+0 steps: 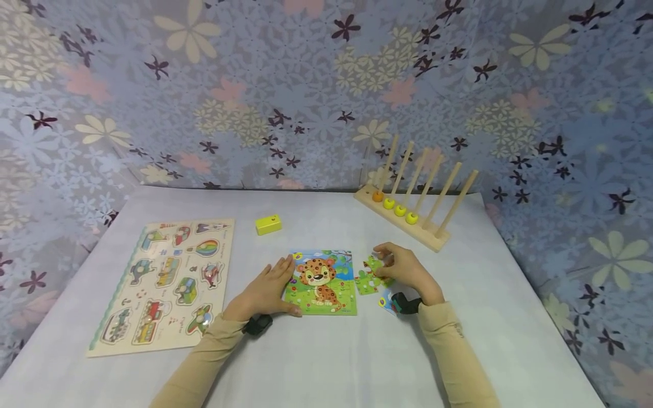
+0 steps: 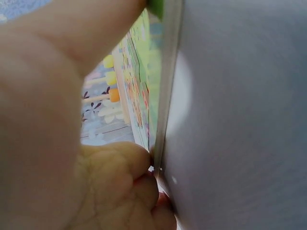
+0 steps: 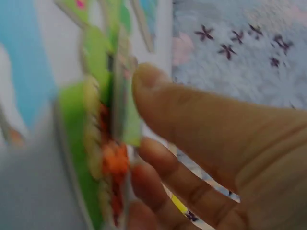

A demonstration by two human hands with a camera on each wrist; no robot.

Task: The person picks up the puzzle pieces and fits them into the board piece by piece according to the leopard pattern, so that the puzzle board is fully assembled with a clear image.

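Observation:
A square puzzle (image 1: pixel 320 283) with a spotted leopard cub on green grass lies flat on the table. My left hand (image 1: pixel 265 288) is spread along its left side, fingers near the upper left corner and thumb by the lower left edge. In the left wrist view, my left hand (image 2: pixel 115 187) touches the board's edge (image 2: pixel 168 86). To the puzzle's right are loose green pieces (image 1: pixel 365 282), partly covered by my right hand (image 1: pixel 408 272). My right hand (image 3: pixel 201 139) pinches a small green piece (image 3: pixel 130 115) between thumb and fingers in the blurred right wrist view.
A wooden vehicle puzzle board (image 1: pixel 168 283) lies at the left. Behind the leopard puzzle is a yellow block (image 1: pixel 268 224). A peg stand (image 1: pixel 403 218) with orange and yellow beads stands at the back right. One blue piece (image 1: pixel 386 301) lies beside my right wrist.

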